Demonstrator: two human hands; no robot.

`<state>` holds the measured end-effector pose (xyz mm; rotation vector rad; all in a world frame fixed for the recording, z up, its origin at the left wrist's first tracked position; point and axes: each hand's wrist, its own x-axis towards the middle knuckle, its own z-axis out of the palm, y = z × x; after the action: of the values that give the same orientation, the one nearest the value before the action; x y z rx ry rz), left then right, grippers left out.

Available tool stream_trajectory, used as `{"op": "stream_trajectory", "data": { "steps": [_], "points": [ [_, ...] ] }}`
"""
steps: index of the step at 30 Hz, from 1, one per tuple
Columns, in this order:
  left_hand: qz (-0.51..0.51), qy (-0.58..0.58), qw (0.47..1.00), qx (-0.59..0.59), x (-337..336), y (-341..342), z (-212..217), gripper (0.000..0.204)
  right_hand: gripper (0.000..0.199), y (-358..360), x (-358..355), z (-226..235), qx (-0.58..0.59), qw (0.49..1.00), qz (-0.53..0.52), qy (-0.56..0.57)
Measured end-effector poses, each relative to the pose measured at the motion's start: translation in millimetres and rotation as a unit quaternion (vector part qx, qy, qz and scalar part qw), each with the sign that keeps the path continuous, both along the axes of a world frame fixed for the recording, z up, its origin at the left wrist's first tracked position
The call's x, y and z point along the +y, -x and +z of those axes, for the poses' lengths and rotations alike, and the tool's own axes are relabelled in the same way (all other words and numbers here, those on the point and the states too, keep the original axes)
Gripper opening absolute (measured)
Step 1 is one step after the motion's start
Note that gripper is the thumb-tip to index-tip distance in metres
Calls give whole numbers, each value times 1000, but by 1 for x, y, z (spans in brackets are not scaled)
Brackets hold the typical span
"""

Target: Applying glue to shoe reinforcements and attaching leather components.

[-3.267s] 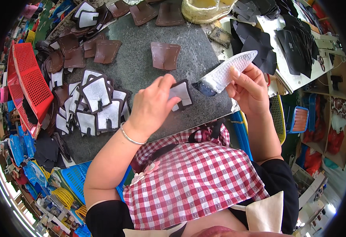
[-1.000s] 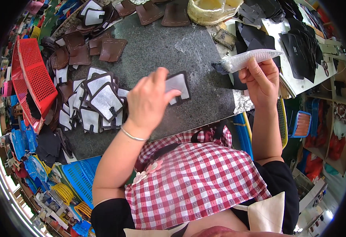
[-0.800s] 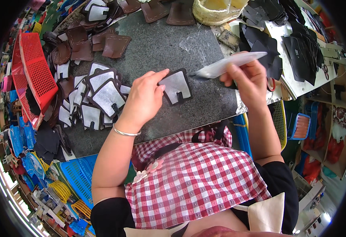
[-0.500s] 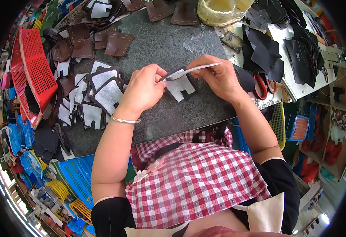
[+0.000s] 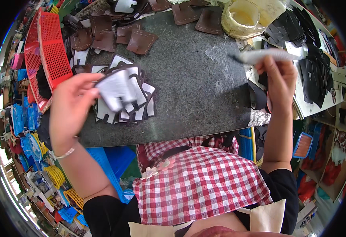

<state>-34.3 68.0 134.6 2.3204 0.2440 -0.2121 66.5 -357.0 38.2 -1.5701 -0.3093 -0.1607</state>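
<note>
Clock read with 12 = far side. Left hand (image 5: 71, 104) sat at 9–10 o'clock, thumb and fingers slightly parted at the left edge of a white-faced, dark-rimmed piece (image 5: 114, 93); blurred, so couldn't confirm pinched or let go. Piece was at 10, over a loose pile (image 5: 138, 91) of similar ones; contact with the pile unclear. Right hand (image 5: 277, 77) at 2, fingers curled in, thumb pressed round a white tapered tool (image 5: 256, 56), dark tip toward 9, above the grey table (image 5: 189, 98).

Risks, judged: piece could skid off the pile or push it askew if it landed tilted; cause, uneven overlapping layers. If the tool's tip was wet (couldn't tell), it could mark the table. Brown stitched pieces (image 5: 142, 41) at 11 could get nudged if the left hand swung wide.

Writing: no brand or label legible. Black pieces (image 5: 311, 75) between 2 and 3 had possible faint marks, too small to read.
</note>
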Motion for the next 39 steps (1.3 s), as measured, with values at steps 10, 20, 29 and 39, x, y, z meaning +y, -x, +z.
{"op": "stream_trajectory", "data": {
  "steps": [10,20,29,39],
  "points": [
    [-127,-269,955,-10,-52,-142,-80,96,24,-112,7,-3,-222,862,-225,397],
    [-195,-250,948,-1,-57,-161,-67,36,23,-123,1,-6,-12,965,-137,222],
    [-180,360,903,151,-175,-46,-106,62,22,-120,-11,-19,86,991,-83,64],
    [-218,-161,956,-109,-174,-21,-109,53,21,-23,-16,-6,181,975,57,-118]
  ]
}}
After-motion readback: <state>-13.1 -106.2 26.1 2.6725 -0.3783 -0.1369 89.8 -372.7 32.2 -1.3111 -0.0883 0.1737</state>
